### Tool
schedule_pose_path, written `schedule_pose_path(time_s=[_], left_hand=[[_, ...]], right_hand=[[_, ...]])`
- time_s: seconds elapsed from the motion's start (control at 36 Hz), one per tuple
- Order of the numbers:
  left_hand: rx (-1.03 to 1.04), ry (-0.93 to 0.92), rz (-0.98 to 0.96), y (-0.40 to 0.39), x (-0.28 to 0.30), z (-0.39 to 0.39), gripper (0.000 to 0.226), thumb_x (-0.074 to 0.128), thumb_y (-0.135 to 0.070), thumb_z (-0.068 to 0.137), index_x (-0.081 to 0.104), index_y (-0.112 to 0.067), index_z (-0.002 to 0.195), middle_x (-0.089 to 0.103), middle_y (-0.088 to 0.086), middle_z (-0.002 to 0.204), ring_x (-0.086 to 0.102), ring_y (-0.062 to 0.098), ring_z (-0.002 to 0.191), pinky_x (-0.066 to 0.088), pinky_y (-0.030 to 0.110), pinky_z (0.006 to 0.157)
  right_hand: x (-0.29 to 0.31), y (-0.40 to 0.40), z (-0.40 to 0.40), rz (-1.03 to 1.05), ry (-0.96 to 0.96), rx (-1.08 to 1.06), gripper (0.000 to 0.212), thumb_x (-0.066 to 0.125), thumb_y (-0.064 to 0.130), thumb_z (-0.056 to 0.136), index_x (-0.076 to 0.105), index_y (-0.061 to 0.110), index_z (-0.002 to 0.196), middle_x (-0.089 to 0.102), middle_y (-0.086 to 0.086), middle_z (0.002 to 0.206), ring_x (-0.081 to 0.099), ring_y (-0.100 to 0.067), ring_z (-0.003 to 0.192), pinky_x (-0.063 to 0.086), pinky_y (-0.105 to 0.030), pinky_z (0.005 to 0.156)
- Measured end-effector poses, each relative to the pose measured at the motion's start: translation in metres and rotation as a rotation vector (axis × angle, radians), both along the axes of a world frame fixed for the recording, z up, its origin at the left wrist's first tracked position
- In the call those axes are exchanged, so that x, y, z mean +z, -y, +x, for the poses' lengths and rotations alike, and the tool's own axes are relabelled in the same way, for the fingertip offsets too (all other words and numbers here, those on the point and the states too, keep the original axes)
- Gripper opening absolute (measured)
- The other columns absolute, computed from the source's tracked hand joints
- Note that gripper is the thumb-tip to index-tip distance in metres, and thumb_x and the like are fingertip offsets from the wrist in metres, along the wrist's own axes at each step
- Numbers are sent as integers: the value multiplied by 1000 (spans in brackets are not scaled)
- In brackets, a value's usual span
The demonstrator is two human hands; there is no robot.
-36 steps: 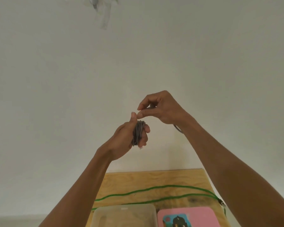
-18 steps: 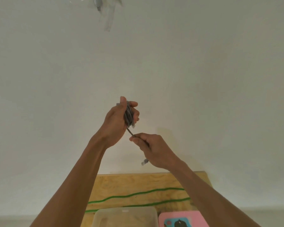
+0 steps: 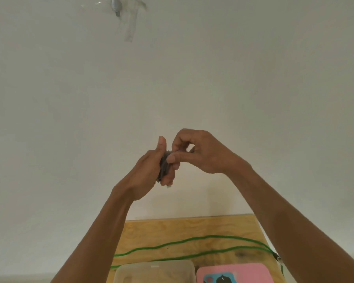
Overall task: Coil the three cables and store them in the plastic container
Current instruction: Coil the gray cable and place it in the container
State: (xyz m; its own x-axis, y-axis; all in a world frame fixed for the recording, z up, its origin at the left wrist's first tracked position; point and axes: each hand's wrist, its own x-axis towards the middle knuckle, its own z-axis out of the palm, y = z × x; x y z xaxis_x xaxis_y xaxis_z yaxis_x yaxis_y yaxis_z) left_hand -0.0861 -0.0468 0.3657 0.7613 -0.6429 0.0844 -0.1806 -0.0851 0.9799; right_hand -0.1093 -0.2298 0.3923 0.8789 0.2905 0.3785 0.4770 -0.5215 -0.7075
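Cables show up twice in the head view: one gray cable [image 3: 164,167] and one green cable [image 3: 192,240]; a third one cannot be seen. The gray cable is a small wound bundle held up in the air in front of the pale wall [image 3: 70,119], high above the wooden table [image 3: 172,229]. The green cable lies loose on the table in two long lines that run from the left edge to the right edge, where they bend round together. One clear plastic container [image 3: 154,271] sits at the near edge of the table, and one pink lid [image 3: 235,273] with a blue and black picture lies just beside it on the right. Half a second ago the right hand was lower, under the left hand, pulling a straight bit of gray cable down; now it has come up level with the bundle, and no loose tail hangs down. The left hand [image 3: 149,172] is curled round the bundle, thumb pointing straight up, fingers wrapped over the front. The right hand [image 3: 200,152] has bent fingers, and its thumb and first fingers pinch at the top of the bundle. Both arms reach up and forward from the bottom corners. A strip of clear tape [image 3: 131,31] is stuck high on the wall.
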Motion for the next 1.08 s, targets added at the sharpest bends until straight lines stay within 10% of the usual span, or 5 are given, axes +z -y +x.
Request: schedule_pose_path(time_s=[0.11, 0.33, 0.56, 1.08], left_hand=[[-46, -190, -169, 0, 7, -5, 71, 21, -64, 96, 56, -7, 73, 46, -2, 47, 31, 16, 42, 42, 34, 57], [146, -115, -137, 1, 5, -4, 75, 32, -61, 99, 55, -5, 56, 38, 5, 39, 33, 19, 37, 45, 34, 53], [585, 28, -278, 9, -10, 16, 72, 55, -50, 97, 53, 7, 54, 45, 12, 43, 42, 22, 38, 38, 27, 44], [896, 427, -159, 14, -19, 13, 70, 43, -44, 104, 33, 5, 56, 32, 7, 48, 30, 16, 46, 32, 38, 51]], right_hand=[[-18, -10, 2, 377, -167, 164, 29, 69, 28, 89, 55, 2, 89, 71, 13, 88, 69, -20, 88, 55, -44, 86], [-43, -40, 5, 666, -117, 148, 27, 66, 18, 93, 46, 1, 88, 59, -28, 67, 66, -47, 58, 55, -52, 55], [-54, -42, 5, 456, 57, -167, 23, 75, 28, 87, 55, 18, 81, 66, -7, 83, 64, -29, 85, 53, -47, 82], [-23, -2, 10, 487, -194, -72, 18, 62, 18, 97, 66, 0, 97, 69, -20, 91, 72, -26, 77, 60, -42, 67]])
